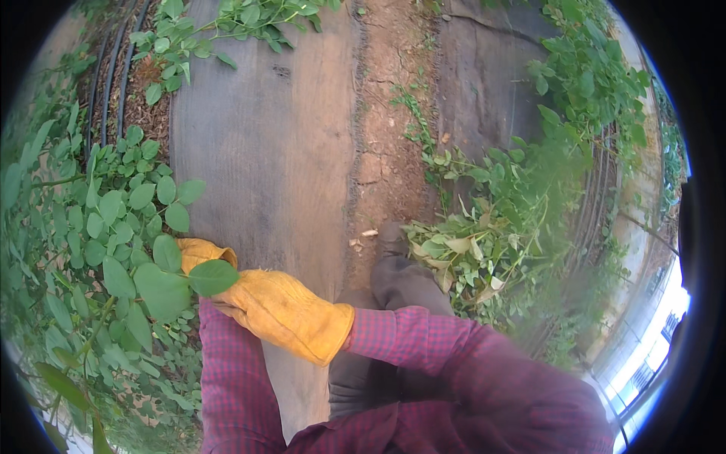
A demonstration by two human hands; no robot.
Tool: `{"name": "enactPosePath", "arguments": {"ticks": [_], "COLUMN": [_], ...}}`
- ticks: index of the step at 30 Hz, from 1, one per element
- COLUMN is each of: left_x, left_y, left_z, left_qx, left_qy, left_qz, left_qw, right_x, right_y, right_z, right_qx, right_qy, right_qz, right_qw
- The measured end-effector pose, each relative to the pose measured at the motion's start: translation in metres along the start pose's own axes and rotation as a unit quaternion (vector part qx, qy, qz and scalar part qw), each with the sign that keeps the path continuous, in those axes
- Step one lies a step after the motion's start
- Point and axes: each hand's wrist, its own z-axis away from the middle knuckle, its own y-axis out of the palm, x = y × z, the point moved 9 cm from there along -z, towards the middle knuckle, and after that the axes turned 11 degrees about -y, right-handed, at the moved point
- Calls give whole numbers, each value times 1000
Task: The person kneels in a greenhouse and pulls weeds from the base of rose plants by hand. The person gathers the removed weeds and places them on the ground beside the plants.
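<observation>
Both of my hands wear yellow-orange leather work gloves and are at the leafy rose-like shrub [119, 221] on the left. My right hand [278, 309] reaches across from the right, its fingers partly behind broad green leaves [164, 289]. Beyond it, my left hand [198, 252] shows only in part, behind the same leaves. Its glove cuff touches or nearly touches the right glove. Foliage hides the fingertips of both hands, so whatever they hold cannot be made out.
Ground-cover fabric [255, 142] lies before me, beside a strip of bare soil [380, 142]. Black irrigation pipes [116, 74] run at the upper left. Cut or wilting leafy stems [471, 249] lie by my boot [391, 241]. More bushes [590, 74] line the right side.
</observation>
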Motion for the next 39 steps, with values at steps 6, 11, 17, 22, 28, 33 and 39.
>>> {"name": "enactPosePath", "arguments": {"ticks": [6,11,17,22,28,33,39], "left_x": [-12,-8,-19,-4,22,26,26], "left_y": [-11,-35,-48,-39,-35,-47,-57], "left_z": [7,18,24,12,40,60,64], "left_qx": [-61,-106,-67,146,64,-82,-77], "left_qy": [18,-45,-40,13,105,158,154], "left_qz": [34,95,172,184,197,256,275], "left_qw": [997,989,982,972,973,950,946], "right_x": [-2,9,60,36,5,-1,-16], "right_y": [23,37,37,74,67,67,71], "right_z": [50,47,66,49,23,3,-32], "right_qx": [65,186,158,187,232,212,211], "right_qy": [-252,-257,-351,-288,-214,-144,-163], "right_qz": [92,43,97,187,243,256,370], "right_qw": [961,947,918,920,917,932,890]}}
